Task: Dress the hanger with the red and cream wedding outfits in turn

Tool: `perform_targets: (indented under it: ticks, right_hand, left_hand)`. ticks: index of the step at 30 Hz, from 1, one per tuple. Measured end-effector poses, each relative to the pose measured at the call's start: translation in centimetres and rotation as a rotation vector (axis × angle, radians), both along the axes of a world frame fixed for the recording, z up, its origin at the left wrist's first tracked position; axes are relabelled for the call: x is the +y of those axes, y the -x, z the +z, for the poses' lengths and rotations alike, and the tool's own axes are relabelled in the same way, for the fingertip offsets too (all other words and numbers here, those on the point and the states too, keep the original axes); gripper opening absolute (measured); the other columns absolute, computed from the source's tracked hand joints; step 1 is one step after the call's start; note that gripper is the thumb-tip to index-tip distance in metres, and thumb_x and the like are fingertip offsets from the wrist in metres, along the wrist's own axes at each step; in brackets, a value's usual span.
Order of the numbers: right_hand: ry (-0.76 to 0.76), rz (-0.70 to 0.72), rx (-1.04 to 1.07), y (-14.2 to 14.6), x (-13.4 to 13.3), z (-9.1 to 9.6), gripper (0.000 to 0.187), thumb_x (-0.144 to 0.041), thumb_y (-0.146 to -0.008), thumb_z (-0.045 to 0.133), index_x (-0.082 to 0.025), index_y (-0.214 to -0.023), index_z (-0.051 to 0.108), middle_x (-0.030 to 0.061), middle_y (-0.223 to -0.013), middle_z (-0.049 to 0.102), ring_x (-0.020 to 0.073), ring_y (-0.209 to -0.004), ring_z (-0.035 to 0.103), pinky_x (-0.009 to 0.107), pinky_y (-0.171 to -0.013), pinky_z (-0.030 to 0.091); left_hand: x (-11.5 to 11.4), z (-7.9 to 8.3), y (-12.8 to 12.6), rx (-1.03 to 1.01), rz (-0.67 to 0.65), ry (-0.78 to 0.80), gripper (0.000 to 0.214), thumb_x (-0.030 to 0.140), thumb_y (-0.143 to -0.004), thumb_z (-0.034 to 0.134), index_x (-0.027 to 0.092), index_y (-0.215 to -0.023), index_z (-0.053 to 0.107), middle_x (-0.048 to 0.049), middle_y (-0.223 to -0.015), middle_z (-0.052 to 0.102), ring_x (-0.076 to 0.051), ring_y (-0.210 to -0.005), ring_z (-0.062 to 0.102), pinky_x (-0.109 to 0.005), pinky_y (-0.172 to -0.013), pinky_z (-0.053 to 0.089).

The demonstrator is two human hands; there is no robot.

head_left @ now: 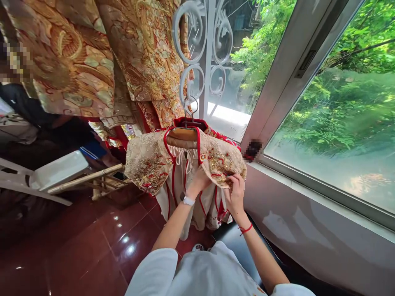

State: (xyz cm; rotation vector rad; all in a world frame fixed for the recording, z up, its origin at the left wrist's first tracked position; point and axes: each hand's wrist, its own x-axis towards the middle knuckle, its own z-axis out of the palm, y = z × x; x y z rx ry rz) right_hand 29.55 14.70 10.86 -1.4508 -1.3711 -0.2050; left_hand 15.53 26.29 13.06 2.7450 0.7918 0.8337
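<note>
A small cream garment (148, 164) with red trim and gold embroidery hangs on a wooden hanger (182, 133) hooked to a white scrolled window grille (203, 49). My left hand (199, 181) reaches under the garment's front right panel, fingers closed on the fabric; a white watch sits on that wrist. My right hand (235, 193) pinches the embroidered edge of the same panel from outside; a red string is tied round that wrist.
Large gold and red embroidered robes (92, 57) hang above left. A white chair (55, 172) and wooden sticks (89, 176) stand on the glossy red floor (77, 246). A window (333, 115) with a grey sill runs along the right; a dark stool (234, 242) sits below.
</note>
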Motion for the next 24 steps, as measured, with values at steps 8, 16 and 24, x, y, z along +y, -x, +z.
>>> perform_targets:
  ticks: [8,16,24]
  right_hand:
    - [0.081,-0.027,-0.085,-0.9,-0.1,-0.5,0.025,-0.019,-0.082,0.054,-0.021,-0.107,0.051,0.012,-0.113,0.048,0.0306,-0.112,0.049,0.053,-0.097,0.046]
    - [0.256,0.016,-0.113,-4.1,3.7,1.5,0.016,-0.025,-0.089,0.044,-0.021,-0.083,0.058,0.0098,-0.096,0.053,0.0274,-0.095,0.049,0.044,-0.085,0.044]
    - [0.069,0.179,-0.106,-0.6,-1.4,8.1,0.028,-0.024,-0.095,0.042,-0.024,-0.067,0.04,0.0003,-0.067,0.045,0.0168,-0.063,0.042,0.03,-0.06,0.036]
  left_hand:
    - [-0.3,-2.8,15.1,-0.392,1.034,-0.113,0.079,0.047,-0.073,0.077,0.008,-0.136,0.048,-0.0273,-0.132,0.054,-0.043,-0.127,0.048,-0.062,-0.105,0.037]
    - [1.0,-2.3,19.2,-0.37,0.794,0.005,0.036,0.035,-0.097,0.045,0.016,-0.118,0.067,-0.0149,-0.108,0.075,-0.026,-0.095,0.071,-0.034,-0.084,0.052]
    - [-8.5,2.1,9.8,-0.597,0.788,-0.156,0.036,0.038,-0.102,0.046,0.012,-0.117,0.065,-0.0126,-0.09,0.074,-0.023,-0.077,0.073,-0.03,-0.07,0.052]
